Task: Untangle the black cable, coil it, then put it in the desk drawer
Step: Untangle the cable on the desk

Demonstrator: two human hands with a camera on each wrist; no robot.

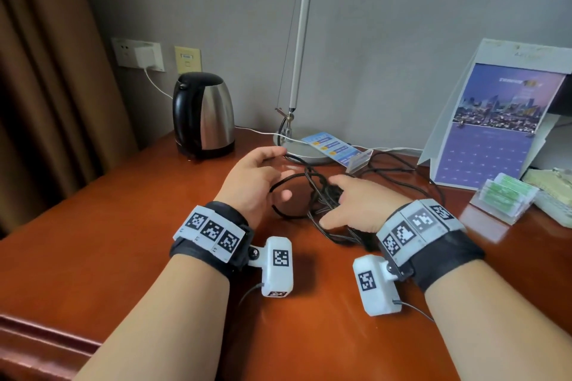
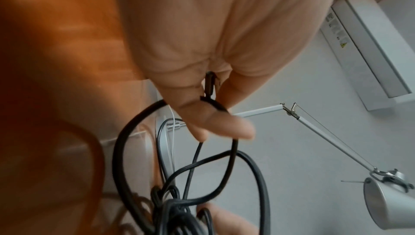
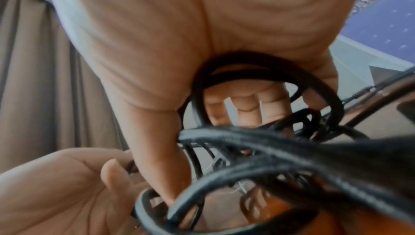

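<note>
At frame centre on the wooden desk [image 1: 123, 241], a tangled black cable [image 1: 322, 195]. The left hand [image 1: 253, 182] fingers pinch one loop; the right hand [image 1: 362, 207] fingers curl through the knotted bundle.

A thin black cable [image 1: 399, 178] is seen still tangled on the reddish-brown wooden desk [image 1: 123, 226]. A dense knot of crossed strands [image 1: 325, 192] is gathered near the middle of the desk, and wide loose loops are spread from it to the right across the desktop. One loop [image 1: 288, 195] is lifted to the left of the knot. In the left wrist view a small black connector end [image 2: 210, 86] is shown at the top of a large hanging loop [image 2: 125, 150], with further strands bunched in a knot below. In the right wrist view several loops [image 3: 265, 79] are seen blurred, overlapping one another. The drawer cannot be made out.
</note>
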